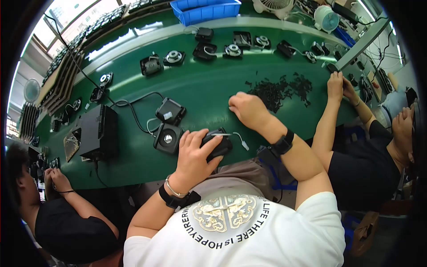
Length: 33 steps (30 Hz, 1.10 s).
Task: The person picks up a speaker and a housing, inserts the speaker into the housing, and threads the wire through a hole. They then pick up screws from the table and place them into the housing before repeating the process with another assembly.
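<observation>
Close to the table's near edge, my left hand grips a black plastic speaker housing, its thumb and fingers spread over the near side. A white wire with a pale plug sticks out of that housing to the right. Left of my hand lies a black speaker with a round silver centre, against an opened black housing with a white connector. My right hand is above the table with its fingertips pinched together, beside a pile of small black parts. Whatever is between those fingertips is hidden.
A black box-shaped device with a cable stands on the left of the green table. Several speakers and housings line the far side, before a blue bin. Co-workers' hands work at right and left.
</observation>
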Motion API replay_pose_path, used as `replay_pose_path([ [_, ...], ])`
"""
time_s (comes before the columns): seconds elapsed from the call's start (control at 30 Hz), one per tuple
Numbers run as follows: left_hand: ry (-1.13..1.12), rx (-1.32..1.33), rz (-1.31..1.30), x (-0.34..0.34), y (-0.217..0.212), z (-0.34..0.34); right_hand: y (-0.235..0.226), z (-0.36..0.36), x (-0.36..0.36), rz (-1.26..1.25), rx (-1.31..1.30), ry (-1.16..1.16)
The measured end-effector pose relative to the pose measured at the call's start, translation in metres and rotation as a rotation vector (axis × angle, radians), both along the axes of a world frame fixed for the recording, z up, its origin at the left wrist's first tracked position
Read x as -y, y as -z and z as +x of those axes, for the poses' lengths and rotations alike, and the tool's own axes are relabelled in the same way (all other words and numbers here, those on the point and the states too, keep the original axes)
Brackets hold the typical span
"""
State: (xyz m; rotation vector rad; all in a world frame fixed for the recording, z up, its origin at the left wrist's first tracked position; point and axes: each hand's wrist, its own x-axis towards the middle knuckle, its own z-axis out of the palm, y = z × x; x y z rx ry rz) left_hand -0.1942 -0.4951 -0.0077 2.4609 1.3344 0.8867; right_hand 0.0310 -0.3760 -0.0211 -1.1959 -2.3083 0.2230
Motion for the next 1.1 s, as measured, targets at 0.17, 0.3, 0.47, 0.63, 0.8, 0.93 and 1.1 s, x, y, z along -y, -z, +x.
replay_pose_path([
  [0.17,0.017,-0.005,-0.012,0.012,-0.024,-0.006,-0.017,-0.007,0.014,0.011,0.119,-0.008],
  [0.3,0.013,-0.001,-0.021,0.02,-0.021,-0.014,-0.027,-0.018,0.029,-0.069,0.083,-0.08],
  [0.47,0.007,0.031,-0.054,0.019,0.027,-0.03,-0.032,-0.054,0.059,-0.63,-0.468,-0.199],
  [0.63,-0.051,-0.023,0.022,0.014,0.058,-0.038,0.002,-0.083,0.053,-0.434,-0.377,-0.399],
  [0.8,-0.033,-0.026,-0.008,0.02,0.061,-0.043,0.022,-0.091,0.058,-0.313,-0.178,-0.353],
  [0.93,-0.021,-0.023,-0.025,0.018,0.058,-0.042,0.022,-0.09,0.058,-0.307,-0.124,-0.31],
  [1.1,-0.003,-0.03,-0.008,0.013,0.053,-0.036,0.01,-0.086,0.05,-0.397,-0.051,-0.26],
])
